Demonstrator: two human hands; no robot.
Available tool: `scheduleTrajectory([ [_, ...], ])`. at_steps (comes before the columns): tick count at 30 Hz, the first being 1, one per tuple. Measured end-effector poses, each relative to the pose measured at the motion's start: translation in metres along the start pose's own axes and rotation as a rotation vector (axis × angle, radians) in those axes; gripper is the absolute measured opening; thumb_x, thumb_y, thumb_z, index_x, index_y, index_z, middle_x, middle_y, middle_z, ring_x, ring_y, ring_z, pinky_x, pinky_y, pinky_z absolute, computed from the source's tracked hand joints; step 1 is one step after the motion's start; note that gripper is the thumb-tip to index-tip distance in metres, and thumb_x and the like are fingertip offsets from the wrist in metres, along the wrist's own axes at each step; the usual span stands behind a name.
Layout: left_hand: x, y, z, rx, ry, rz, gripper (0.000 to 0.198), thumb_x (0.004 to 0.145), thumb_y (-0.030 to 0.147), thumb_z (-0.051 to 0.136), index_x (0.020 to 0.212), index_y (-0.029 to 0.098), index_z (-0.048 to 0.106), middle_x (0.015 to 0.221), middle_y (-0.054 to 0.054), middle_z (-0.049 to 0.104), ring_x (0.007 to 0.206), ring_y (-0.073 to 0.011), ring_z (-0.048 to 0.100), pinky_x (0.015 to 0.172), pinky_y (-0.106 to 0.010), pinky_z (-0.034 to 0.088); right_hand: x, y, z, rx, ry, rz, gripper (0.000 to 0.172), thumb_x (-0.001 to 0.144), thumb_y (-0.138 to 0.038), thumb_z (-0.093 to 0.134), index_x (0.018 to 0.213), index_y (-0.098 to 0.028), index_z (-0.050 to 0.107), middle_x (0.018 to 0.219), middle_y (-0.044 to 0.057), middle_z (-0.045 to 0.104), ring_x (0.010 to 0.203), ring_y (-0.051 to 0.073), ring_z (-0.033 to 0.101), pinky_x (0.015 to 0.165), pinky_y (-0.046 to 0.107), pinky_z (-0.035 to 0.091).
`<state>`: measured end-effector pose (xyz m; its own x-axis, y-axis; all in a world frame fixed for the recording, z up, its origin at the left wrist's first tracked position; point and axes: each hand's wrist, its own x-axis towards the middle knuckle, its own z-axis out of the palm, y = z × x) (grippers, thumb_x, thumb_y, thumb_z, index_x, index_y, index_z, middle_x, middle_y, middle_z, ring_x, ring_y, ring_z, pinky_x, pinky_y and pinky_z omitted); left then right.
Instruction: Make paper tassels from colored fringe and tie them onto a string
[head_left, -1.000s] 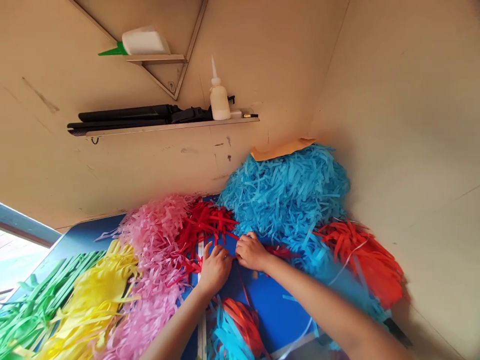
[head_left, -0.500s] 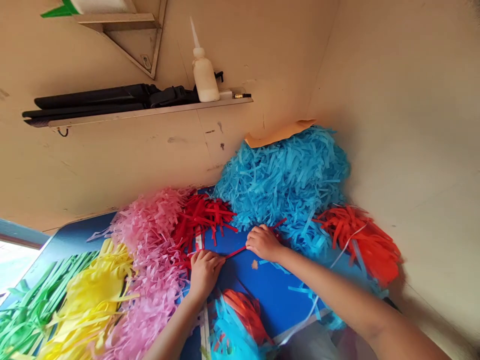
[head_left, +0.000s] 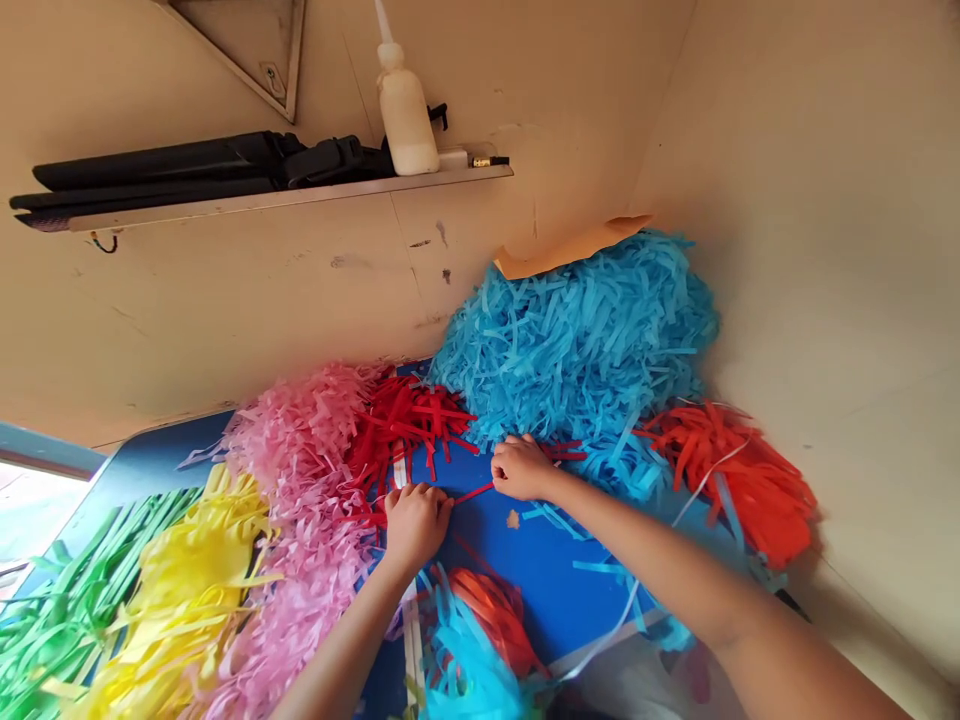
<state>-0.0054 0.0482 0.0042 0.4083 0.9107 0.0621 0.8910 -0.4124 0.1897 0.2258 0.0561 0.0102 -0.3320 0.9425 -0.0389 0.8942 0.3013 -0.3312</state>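
Note:
Between my two hands a thin red paper strip (head_left: 474,493) is stretched over the blue table (head_left: 551,560). My left hand (head_left: 417,520) is closed on the strip's left part, beside pink fringe. Closed at the other end is my right hand (head_left: 523,467), its fingertips curled in, with red strip ends showing just past it. A pile of cut red paper fringe (head_left: 412,410) lies behind my left hand. The large heap of light blue fringe (head_left: 577,340) rises behind my right hand. In front of me, a blue and orange fringed bunch (head_left: 480,640) hangs near the table's edge.
Pink fringe (head_left: 300,480), yellow paper strips (head_left: 180,580) and green strips (head_left: 97,580) spread to the left. An orange-red bunch (head_left: 739,470) with a white string (head_left: 697,490) lies right, by the wall. Above, a shelf (head_left: 300,200) holds a glue bottle (head_left: 407,115) and black items.
The view has shifted slightly. Both hands keep the red strip between them; my right hand's fingers are more curled, and red ends beyond it lie lower.

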Motion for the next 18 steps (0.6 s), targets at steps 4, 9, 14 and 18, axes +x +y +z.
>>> scheduleTrajectory([
  [4, -0.001, 0.005, -0.006, 0.062, 0.048, 0.106, 0.022, 0.093, 0.026, 0.051, 0.098, 0.024, 0.072, 0.095, -0.008, 0.071, 0.096, -0.0277, 0.059, 0.095, -0.05, 0.034, 0.005, -0.004, -0.002, -0.031, -0.02, 0.03, 0.01, 0.075, -0.02, 0.065, 0.067, -0.021, 0.07, 0.09, 0.003, 0.07, 0.091, 0.022, 0.055, 0.084, 0.036, 0.033],
  [9, -0.004, 0.01, -0.003, 0.088, 0.076, 0.36, 0.032, 0.094, 0.016, 0.05, 0.111, 0.034, 0.07, 0.096, -0.005, 0.07, 0.099, -0.025, 0.056, 0.103, -0.051, 0.032, 0.004, -0.007, -0.006, -0.103, -0.007, 0.01, 0.011, 0.079, -0.023, 0.067, 0.069, -0.022, 0.072, 0.089, 0.004, 0.07, 0.088, 0.023, 0.058, 0.084, 0.038, 0.036],
  [14, 0.001, 0.012, 0.003, 0.093, 0.118, 0.432, 0.024, 0.093, 0.018, 0.052, 0.096, 0.027, 0.074, 0.091, -0.006, 0.07, 0.097, -0.0253, 0.057, 0.104, -0.054, 0.032, -0.005, -0.027, -0.006, -0.197, 0.056, -0.199, 0.015, 0.09, -0.022, 0.059, 0.095, -0.021, 0.074, 0.105, 0.009, 0.07, 0.104, 0.026, 0.056, 0.093, 0.044, 0.033],
  [18, 0.003, 0.016, 0.001, 0.083, 0.114, 0.427, 0.019, 0.086, 0.015, 0.059, 0.085, 0.025, 0.074, 0.09, -0.005, 0.07, 0.093, -0.0236, 0.059, 0.103, -0.053, 0.033, -0.007, -0.038, 0.007, -0.25, 0.031, -0.381, 0.022, 0.091, -0.011, 0.054, 0.082, -0.015, 0.074, 0.087, 0.01, 0.071, 0.095, 0.024, 0.059, 0.099, 0.043, 0.031],
])
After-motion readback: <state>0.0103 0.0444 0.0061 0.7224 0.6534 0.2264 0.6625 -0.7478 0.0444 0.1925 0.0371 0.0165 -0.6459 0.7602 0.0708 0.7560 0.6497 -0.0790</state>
